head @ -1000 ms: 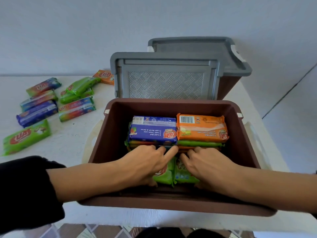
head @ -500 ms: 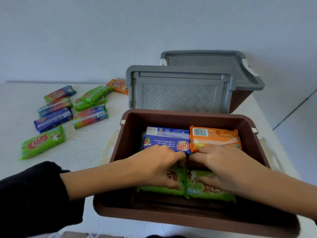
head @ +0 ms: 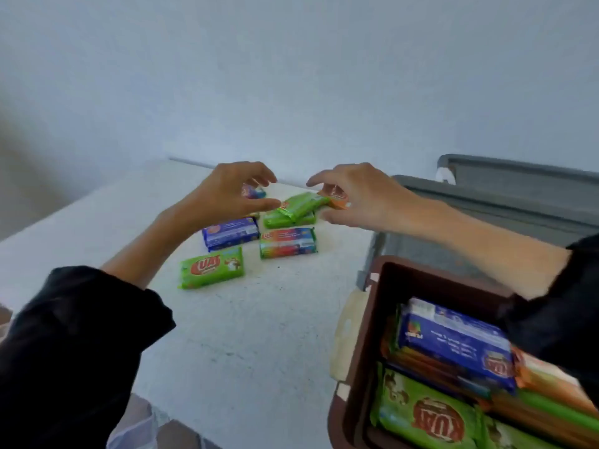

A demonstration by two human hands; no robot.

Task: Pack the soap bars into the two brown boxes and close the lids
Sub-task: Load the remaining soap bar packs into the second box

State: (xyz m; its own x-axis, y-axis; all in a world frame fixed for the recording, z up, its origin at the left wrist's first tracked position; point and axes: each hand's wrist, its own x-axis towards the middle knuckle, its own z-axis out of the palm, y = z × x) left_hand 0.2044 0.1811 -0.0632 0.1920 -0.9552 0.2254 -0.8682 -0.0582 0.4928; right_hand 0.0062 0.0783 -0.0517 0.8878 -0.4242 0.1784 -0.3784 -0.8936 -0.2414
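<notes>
Plain pale blue-grey wall (head: pixel 291 76), white speckled table (head: pixel 243 345) — brownish floor tiles (head: pixel 188 440) below, soft light

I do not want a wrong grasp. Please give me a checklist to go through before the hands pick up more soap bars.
1. Left hand empty: ok.
2. Right hand empty: ok.
3. Loose soap bars on the table near both hands: ok.
4. Brown box open: ok.
5. Free room in the box: cannot tell, it is partly out of view.
</notes>
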